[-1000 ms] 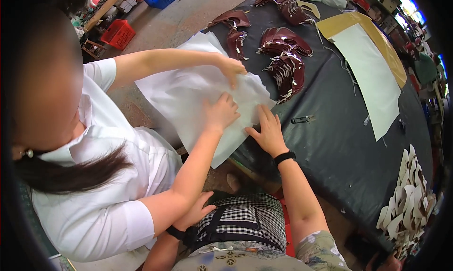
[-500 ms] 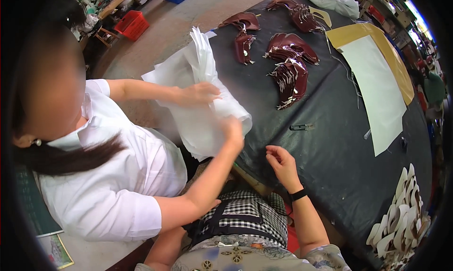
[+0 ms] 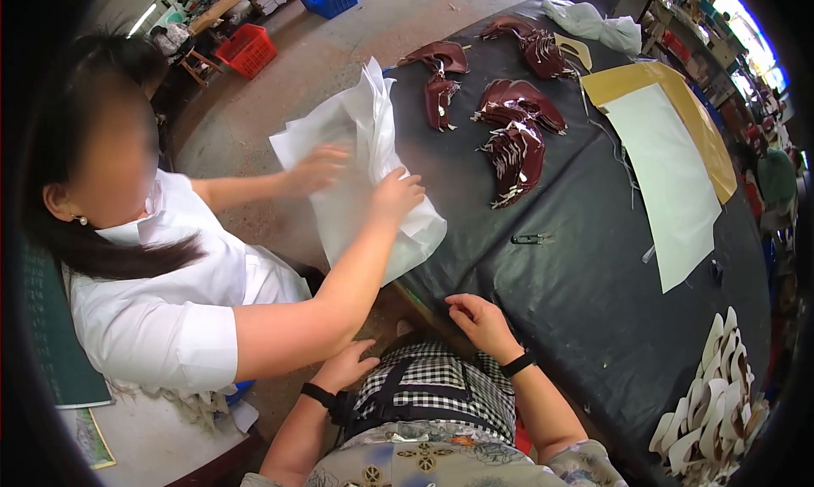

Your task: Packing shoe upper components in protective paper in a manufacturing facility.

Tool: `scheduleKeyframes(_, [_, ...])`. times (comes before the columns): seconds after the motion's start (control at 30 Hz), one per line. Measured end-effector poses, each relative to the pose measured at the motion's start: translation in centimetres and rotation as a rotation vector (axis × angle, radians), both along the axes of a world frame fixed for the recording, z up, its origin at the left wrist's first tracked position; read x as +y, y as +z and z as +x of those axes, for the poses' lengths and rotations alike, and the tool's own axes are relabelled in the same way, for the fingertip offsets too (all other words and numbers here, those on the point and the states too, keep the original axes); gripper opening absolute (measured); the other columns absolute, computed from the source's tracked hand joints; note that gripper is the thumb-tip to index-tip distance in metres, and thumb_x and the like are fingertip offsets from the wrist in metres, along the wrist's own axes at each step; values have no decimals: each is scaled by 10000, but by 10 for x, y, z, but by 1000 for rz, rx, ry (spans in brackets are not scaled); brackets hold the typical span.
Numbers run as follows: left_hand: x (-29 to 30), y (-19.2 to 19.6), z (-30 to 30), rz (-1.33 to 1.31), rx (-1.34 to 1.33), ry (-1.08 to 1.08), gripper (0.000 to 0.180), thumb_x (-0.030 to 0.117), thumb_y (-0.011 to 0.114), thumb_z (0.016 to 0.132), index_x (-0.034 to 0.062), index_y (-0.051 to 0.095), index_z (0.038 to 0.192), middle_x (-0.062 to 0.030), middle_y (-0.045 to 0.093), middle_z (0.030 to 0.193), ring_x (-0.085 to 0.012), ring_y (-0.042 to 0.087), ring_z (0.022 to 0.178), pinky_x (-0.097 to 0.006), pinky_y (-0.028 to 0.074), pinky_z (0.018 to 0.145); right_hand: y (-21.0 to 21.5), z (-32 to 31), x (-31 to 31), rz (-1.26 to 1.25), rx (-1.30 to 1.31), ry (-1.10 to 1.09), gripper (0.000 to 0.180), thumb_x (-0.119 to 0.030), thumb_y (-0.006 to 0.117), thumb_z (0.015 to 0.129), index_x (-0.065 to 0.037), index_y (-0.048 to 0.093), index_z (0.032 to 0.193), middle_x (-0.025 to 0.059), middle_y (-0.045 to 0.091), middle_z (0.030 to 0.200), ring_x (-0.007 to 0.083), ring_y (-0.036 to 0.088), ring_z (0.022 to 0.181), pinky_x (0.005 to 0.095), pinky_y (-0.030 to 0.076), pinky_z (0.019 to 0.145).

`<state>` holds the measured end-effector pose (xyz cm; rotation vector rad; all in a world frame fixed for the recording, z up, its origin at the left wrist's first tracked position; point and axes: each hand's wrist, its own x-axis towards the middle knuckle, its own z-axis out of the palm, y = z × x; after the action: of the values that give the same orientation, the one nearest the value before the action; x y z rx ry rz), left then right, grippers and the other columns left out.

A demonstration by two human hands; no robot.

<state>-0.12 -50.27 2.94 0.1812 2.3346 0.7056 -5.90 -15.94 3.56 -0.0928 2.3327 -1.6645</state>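
My left hand (image 3: pixel 346 366) rests loosely open on my checked lap, holding nothing. My right hand (image 3: pixel 480 320) lies half-curled at the near edge of the black worktop (image 3: pixel 577 309), fingertips on the covering, holding nothing. Just beyond and to the left of my hands, a co-worker's two hands grip a bundle of white paper sheets (image 3: pixel 365 169). Beyond my right hand: small snips (image 3: pixel 530 239), dark red leather pieces (image 3: pixel 515 152), a white sheet (image 3: pixel 670 181) on yellow card. Farthest: red and blue crates on the concrete floor.
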Motion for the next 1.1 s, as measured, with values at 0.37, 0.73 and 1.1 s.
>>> scheduleKeyframes(0.37, [-26,-14,27,13,-36,43,524,327,720,919,-10,656,1314,-227,661,1334,-380,634,1228,-437,509,1027,-18,31,-3,98,11,-9,249,-152,673,939,-47,695,1164,137,723,1018,310,700,947,395,551,841])
scheduleKeyframes(0.73, [-77,-41,66,56,-79,115,513,296,752,909,10,656,1324,-214,685,1303,-342,681,1175,-413,538,988,-21,74,-42,141,-146,-16,287,-183,672,948,-63,686,1209,133,729,1065,296,709,959,396,554,850])
scheduleKeyframes(1.1, [-89,-55,79,127,-154,102,548,298,744,913,-4,619,1353,-230,695,1271,-349,675,1187,-420,526,1014,-8,83,-12,-35,-127,-197,295,-149,711,946,-34,687,1216,113,742,998,199,699,901,337,549,825])
